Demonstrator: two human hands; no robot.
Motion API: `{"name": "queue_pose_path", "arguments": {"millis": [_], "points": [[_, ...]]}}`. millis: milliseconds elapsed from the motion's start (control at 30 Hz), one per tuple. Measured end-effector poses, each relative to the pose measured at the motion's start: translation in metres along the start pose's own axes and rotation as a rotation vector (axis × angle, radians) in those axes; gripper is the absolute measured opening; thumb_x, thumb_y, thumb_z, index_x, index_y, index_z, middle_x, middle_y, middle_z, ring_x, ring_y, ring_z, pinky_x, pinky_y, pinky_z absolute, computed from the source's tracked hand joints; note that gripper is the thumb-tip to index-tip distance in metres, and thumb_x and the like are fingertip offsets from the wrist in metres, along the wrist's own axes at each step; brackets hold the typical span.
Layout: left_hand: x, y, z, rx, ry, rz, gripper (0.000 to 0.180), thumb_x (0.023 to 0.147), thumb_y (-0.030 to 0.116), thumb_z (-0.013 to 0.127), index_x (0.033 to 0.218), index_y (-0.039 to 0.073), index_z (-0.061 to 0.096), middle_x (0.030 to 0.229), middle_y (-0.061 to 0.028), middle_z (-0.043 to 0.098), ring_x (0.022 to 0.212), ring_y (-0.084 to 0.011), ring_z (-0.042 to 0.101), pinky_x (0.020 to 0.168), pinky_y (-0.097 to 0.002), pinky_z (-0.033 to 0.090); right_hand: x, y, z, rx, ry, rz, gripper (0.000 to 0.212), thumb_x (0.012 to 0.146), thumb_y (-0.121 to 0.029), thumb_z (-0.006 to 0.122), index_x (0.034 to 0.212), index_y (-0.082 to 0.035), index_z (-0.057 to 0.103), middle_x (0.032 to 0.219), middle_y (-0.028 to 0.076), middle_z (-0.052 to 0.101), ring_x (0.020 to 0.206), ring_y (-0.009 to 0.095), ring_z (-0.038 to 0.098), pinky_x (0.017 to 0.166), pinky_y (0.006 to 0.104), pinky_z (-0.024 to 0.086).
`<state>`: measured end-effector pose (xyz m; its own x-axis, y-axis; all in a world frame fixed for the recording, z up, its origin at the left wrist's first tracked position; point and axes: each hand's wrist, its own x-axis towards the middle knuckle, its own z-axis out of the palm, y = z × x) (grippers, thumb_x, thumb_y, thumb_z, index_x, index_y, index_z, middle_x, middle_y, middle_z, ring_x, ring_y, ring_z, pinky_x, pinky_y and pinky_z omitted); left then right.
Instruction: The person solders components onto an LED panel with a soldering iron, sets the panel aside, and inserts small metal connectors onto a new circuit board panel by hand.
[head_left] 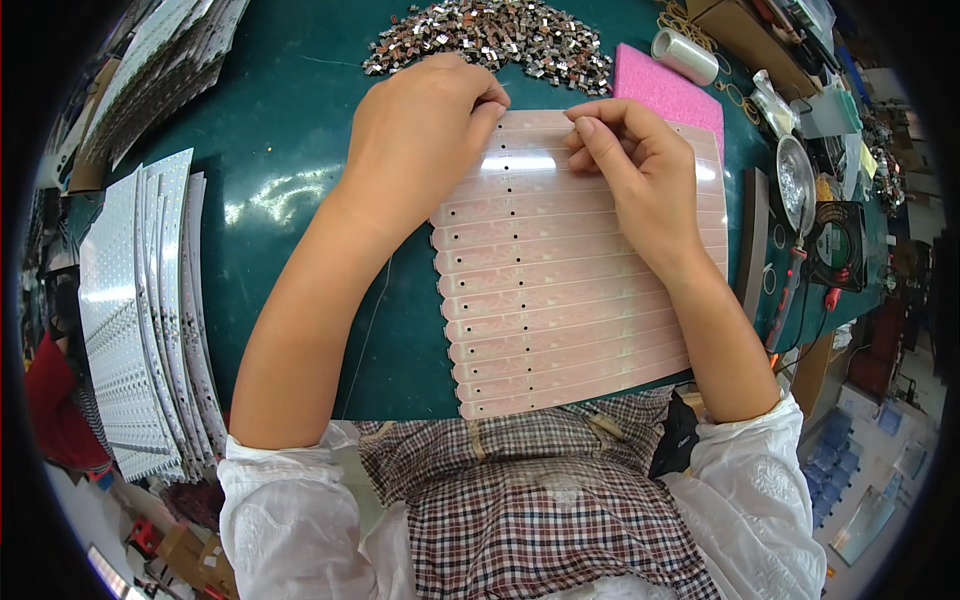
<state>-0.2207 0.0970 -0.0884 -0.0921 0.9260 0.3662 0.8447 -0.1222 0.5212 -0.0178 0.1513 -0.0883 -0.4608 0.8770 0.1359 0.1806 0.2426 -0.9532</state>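
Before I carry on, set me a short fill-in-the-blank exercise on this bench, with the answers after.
1. The tabletop is coloured ____.
2. The dots on the pale pink striped sheet are coloured ____.
3. Seen by the wearer, the clear roll lies to the ____ of the heap of small parts.
4. Between left hand and right hand, the one farther from the pink block is the ____.

Missing words: green; black; right; left.

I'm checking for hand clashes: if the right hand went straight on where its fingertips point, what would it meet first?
Likely the left hand, across the top of the pale pink sheet from the right hand, though depth is unclear.
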Motion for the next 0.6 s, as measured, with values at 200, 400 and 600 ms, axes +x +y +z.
{"name": "queue_pose_path", "arguments": {"millis": [200, 400, 600], "points": [[-0.004, 0.003, 0.006, 0.071, 0.048, 0.072, 0.010, 0.087, 0.016, 0.067, 0.087, 0.011, 0.075, 0.090, -0.0066, 0.068, 0.082, -0.0276, 0.069, 0.072, -0.0396, 0.055, 0.000, 0.000, 0.000, -0.101, -0.018, -0.023, 0.016, 0.097, -0.009, 0.064, 0.105, 0.002, 0.072, 0.081, 0.006, 0.071, 0.075, 0.011, 0.068, 0.072, 0.0251, 0.055], [-0.007, 0.000, 0.007, 0.060, 0.042, 0.039, 0.008, 0.085, 0.012, 0.073, 0.091, 0.008, 0.075, 0.088, -0.0056, 0.066, 0.079, -0.0257, 0.066, 0.070, -0.0363, 0.053, 0.006, 0.001, -0.009, -0.134, -0.096, 0.005, 0.016, 0.094, -0.007, 0.065, 0.105, 0.003, 0.072, 0.085, 0.009, 0.073, 0.079, 0.013, 0.071, 0.071, 0.0258, 0.056], [-0.007, -0.006, 0.007, -0.036, 0.056, -0.006, 0.010, 0.084, 0.013, 0.074, 0.092, 0.008, 0.075, 0.090, -0.0064, 0.068, 0.082, -0.0268, 0.066, 0.072, -0.0362, 0.053, 0.021, -0.013, 0.006, 0.011, -0.160, 0.129, 0.014, 0.091, -0.008, 0.068, 0.095, 0.005, 0.071, 0.085, 0.010, 0.073, 0.075, 0.013, 0.071, 0.068, 0.0272, 0.056]]}}
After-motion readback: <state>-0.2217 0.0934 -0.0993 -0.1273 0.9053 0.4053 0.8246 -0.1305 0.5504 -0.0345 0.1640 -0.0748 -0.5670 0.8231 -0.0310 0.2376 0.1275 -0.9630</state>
